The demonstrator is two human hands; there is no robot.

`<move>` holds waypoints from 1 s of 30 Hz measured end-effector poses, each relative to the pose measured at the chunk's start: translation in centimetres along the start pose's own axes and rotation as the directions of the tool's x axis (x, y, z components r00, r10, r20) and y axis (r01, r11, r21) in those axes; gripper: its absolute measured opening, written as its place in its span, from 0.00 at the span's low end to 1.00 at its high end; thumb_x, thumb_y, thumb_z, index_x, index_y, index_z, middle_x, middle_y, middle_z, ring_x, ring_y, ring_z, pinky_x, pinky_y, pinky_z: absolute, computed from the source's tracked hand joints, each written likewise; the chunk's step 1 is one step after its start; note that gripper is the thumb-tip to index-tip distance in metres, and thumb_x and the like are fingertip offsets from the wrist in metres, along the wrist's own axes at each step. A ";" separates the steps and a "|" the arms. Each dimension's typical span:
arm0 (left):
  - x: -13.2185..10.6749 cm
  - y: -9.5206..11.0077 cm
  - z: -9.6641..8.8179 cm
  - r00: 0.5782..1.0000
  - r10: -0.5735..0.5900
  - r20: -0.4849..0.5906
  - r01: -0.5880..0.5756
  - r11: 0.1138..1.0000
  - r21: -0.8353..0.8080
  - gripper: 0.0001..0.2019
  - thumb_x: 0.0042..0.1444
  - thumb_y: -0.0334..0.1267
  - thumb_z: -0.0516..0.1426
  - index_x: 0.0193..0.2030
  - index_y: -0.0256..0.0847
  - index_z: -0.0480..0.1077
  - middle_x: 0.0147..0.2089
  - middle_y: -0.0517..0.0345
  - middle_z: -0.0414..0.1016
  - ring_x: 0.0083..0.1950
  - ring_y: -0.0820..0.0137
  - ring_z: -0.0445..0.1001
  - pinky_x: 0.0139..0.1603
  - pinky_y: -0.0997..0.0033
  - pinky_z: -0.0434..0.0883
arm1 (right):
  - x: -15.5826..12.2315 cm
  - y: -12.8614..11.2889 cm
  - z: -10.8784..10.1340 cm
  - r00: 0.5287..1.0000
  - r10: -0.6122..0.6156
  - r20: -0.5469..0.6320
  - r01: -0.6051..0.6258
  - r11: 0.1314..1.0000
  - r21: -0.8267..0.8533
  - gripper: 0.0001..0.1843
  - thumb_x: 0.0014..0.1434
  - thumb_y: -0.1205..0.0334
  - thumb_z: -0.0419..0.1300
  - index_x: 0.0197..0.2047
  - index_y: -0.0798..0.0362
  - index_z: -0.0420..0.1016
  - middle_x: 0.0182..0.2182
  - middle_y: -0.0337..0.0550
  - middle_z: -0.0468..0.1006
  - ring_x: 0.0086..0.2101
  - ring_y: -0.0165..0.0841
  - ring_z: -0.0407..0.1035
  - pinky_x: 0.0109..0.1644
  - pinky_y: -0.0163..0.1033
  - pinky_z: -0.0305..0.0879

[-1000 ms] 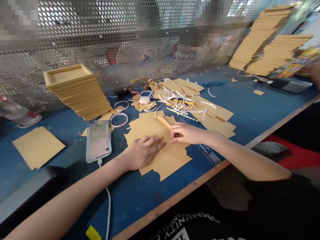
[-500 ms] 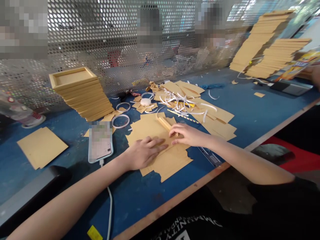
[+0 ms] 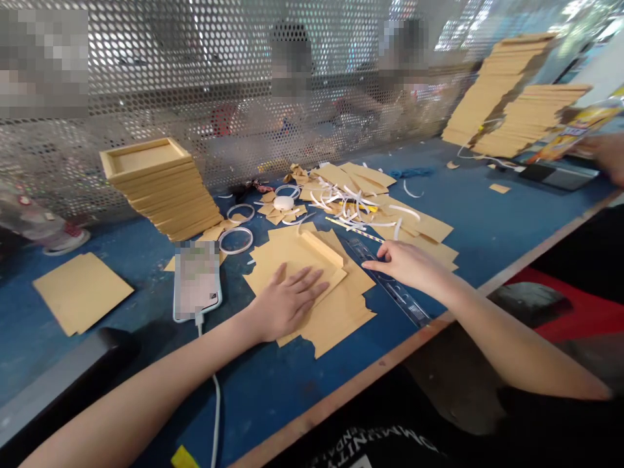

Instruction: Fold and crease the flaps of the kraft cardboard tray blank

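My left hand [image 3: 287, 300] lies flat, fingers spread, on a pile of tan cardboard cut-outs [image 3: 322, 305] on the blue table. The top piece has one flap folded over [image 3: 319, 250]. My right hand [image 3: 407, 265] is off the cardboard to the right, fingers stretched out, with its fingertips on a clear plastic ruler [image 3: 390, 283] that lies slanted toward the table's front edge. Neither hand holds anything.
A phone [image 3: 197, 279] on a white cable lies left of the pile. Behind it stand a leaning stack of cardboard trays [image 3: 160, 188], tape rings [image 3: 234, 239] and paper strips [image 3: 346, 201]. More stacks [image 3: 507, 97] rise far right. A wooden edge [image 3: 370, 374] bounds the table. Another person's hand [image 3: 611, 153] shows at right.
My right hand let go of the cardboard flap and moved right onto the ruler. The flap now lies folded flat. My left hand spread its fingers on the pile.
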State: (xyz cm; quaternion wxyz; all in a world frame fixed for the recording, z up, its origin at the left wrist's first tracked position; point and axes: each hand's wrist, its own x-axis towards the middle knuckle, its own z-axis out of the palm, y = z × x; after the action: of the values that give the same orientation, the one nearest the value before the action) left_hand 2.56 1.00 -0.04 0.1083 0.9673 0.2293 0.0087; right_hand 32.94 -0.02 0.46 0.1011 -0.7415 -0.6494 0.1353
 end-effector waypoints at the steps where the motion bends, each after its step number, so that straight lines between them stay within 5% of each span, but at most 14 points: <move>1: 0.0 0.2 0.1 1.000 -0.017 -0.010 0.017 1.000 0.002 0.24 0.69 0.39 0.37 0.70 0.47 0.48 0.73 0.52 0.47 0.73 0.60 0.46 0.69 0.39 0.39 | 0.0 0.1 0.0 1.000 0.004 0.016 -0.004 1.000 -0.014 0.22 0.50 0.38 0.60 0.32 0.51 0.70 0.32 0.50 0.77 0.34 0.46 0.72 0.35 0.49 0.65; 5: 0.1 0.6 0.3 0.999 -0.045 -0.029 0.045 0.999 -0.006 0.23 0.69 0.40 0.38 0.70 0.49 0.50 0.73 0.53 0.49 0.73 0.61 0.47 0.69 0.41 0.39 | 0.3 0.3 -0.1 0.996 0.039 0.082 -0.041 0.999 0.030 0.21 0.49 0.40 0.62 0.32 0.51 0.71 0.27 0.47 0.77 0.28 0.43 0.71 0.30 0.47 0.64; 7: 0.1 0.5 0.4 0.999 -0.045 -0.026 0.045 0.999 -0.018 0.23 0.69 0.40 0.38 0.70 0.50 0.50 0.73 0.54 0.48 0.73 0.61 0.47 0.69 0.41 0.39 | 0.1 0.3 -0.2 0.996 0.006 0.092 -0.023 0.982 0.186 0.20 0.51 0.44 0.62 0.39 0.51 0.71 0.26 0.44 0.76 0.27 0.40 0.71 0.29 0.46 0.66; 11: 0.1 0.1 0.3 0.999 -0.038 -0.010 0.037 0.998 -0.043 0.23 0.69 0.41 0.39 0.70 0.51 0.48 0.73 0.56 0.46 0.73 0.59 0.47 0.67 0.37 0.41 | -1.8 -0.7 0.1 0.989 -0.132 0.070 0.054 0.753 0.656 0.35 0.54 0.53 0.61 0.63 0.49 0.56 0.30 0.41 0.76 0.27 0.36 0.72 0.30 0.44 0.71; 13: 0.2 -0.2 0.1 0.999 -0.034 0.001 0.034 0.998 -0.056 0.23 0.69 0.41 0.40 0.70 0.52 0.48 0.73 0.58 0.46 0.72 0.58 0.48 0.66 0.36 0.42 | -3.4 -1.7 0.4 0.988 -0.121 0.099 0.008 0.670 0.742 0.41 0.53 0.54 0.62 0.67 0.48 0.50 0.33 0.41 0.75 0.24 0.33 0.71 0.25 0.40 0.71; 18: 0.3 -0.4 -0.4 1.000 -0.009 0.022 0.010 0.998 -0.066 0.24 0.68 0.39 0.41 0.70 0.51 0.50 0.73 0.57 0.47 0.72 0.57 0.49 0.66 0.40 0.45 | -7.2 -3.8 1.9 0.967 -0.091 0.238 -0.110 0.695 0.711 0.35 0.57 0.50 0.59 0.66 0.45 0.58 0.34 0.41 0.75 0.15 0.25 0.64 0.13 0.34 0.61; 30: 0.3 0.0 0.1 1.000 -0.010 -0.001 0.010 1.000 0.005 0.24 0.68 0.40 0.39 0.70 0.49 0.49 0.73 0.56 0.46 0.72 0.57 0.49 0.67 0.43 0.44 | -9.2 -5.1 4.3 0.976 -0.031 0.217 -0.112 0.779 0.617 0.31 0.60 0.50 0.57 0.65 0.46 0.63 0.22 0.34 0.69 0.14 0.26 0.62 0.16 0.34 0.64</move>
State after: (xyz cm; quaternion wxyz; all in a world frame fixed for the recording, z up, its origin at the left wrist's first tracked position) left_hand 2.86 1.16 -0.16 0.1058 0.9663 0.2343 0.0079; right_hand 25.61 -8.59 -1.27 0.2673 -0.6605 -0.5586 0.4245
